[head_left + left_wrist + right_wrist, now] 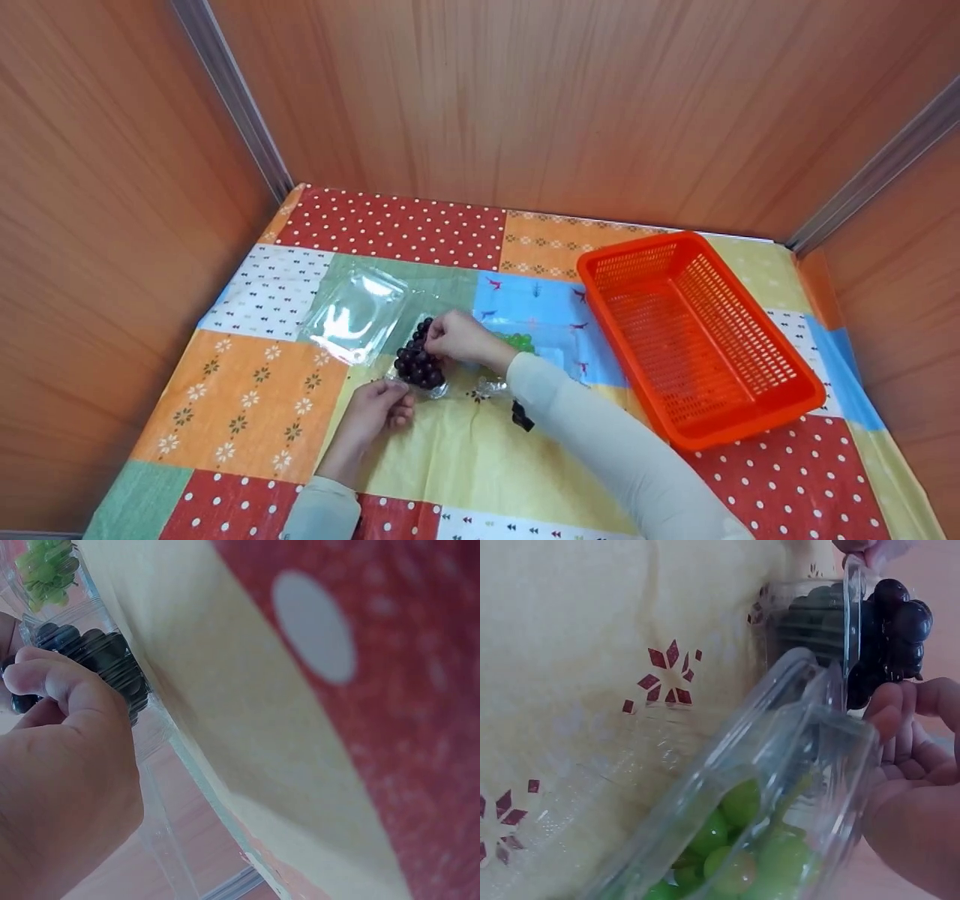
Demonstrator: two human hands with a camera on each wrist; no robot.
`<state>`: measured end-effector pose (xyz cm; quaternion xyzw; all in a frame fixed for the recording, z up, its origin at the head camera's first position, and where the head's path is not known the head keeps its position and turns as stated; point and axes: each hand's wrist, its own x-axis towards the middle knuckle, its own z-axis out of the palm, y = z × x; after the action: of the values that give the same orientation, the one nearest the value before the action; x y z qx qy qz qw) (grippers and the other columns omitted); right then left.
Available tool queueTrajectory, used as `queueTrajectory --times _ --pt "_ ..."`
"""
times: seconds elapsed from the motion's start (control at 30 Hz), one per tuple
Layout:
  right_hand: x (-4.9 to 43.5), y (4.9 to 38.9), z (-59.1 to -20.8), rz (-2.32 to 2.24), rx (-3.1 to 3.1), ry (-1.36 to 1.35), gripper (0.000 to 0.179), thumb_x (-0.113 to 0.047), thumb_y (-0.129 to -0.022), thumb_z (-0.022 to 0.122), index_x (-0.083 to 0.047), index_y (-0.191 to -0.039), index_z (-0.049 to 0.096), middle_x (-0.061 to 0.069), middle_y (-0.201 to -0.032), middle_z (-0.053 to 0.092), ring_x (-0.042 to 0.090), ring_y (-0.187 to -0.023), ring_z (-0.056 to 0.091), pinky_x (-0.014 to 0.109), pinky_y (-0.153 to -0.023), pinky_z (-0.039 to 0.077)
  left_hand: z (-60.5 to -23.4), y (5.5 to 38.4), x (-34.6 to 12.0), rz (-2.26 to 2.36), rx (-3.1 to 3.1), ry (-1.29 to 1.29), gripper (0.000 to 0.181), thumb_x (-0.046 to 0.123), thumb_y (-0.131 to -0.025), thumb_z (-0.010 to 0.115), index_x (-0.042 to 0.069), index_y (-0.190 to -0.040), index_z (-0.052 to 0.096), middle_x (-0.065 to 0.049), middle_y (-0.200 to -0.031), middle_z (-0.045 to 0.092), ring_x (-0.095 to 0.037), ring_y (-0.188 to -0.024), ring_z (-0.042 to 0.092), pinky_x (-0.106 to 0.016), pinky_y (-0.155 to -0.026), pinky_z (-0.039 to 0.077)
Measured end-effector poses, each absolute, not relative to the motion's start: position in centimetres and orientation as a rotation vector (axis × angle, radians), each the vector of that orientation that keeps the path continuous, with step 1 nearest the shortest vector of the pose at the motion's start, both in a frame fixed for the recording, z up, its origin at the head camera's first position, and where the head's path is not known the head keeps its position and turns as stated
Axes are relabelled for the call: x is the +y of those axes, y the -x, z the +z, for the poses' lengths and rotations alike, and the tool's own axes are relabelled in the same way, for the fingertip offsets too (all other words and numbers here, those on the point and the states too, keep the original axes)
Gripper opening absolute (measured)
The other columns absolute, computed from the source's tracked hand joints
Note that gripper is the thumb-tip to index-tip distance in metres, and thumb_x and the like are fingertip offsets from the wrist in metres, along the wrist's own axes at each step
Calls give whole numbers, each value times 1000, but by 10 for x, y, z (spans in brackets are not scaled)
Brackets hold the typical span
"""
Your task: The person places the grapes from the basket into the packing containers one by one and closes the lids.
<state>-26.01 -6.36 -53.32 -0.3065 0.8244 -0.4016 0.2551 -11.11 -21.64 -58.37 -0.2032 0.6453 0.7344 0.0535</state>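
A bunch of dark purple grapes [420,364] sits in a clear plastic box [851,622], heaped above its rim. My right hand [459,337] reaches over from the right and pinches the grapes at their upper side, thumb and fingertips together in the right wrist view. At the near left corner, my left hand [379,409] pinches the box's rim between thumb and forefinger, other fingers curled. Green grapes [742,862] lie in a second clear box [802,727] just right of the dark ones, partly hidden under my right forearm in the head view.
A clear plastic container [352,315] lies left of the dark grapes. An orange perforated basket [626,352] stands on the right. A patchwork tablecloth [262,397] covers the table, and wood-grain panels [487,97] enclose it at the back and sides.
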Motion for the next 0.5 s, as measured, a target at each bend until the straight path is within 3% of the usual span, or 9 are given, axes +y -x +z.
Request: queueTrajectory --times 0.23,0.5 --pt "-65 260 -528 -1055 2225 905 3 -8 -86 69 -7 -87 72 -5 -72 64 7 -62 55 20 -57 49 -583 110 -219 2248 1947 645 14 4 -100 52 -8 -96 60 -8 -74 64 -13 -61 62 -23 -54 52" --pt "-61 263 -523 -1050 2241 1010 11 -12 -92 65 -7 -98 73 -3 -83 67 7 -73 58 22 -66 50 -582 111 -219 2233 1932 707 14 3 -100 49 -3 -91 58 -9 -73 64 -14 -60 62 -23 -53 51"
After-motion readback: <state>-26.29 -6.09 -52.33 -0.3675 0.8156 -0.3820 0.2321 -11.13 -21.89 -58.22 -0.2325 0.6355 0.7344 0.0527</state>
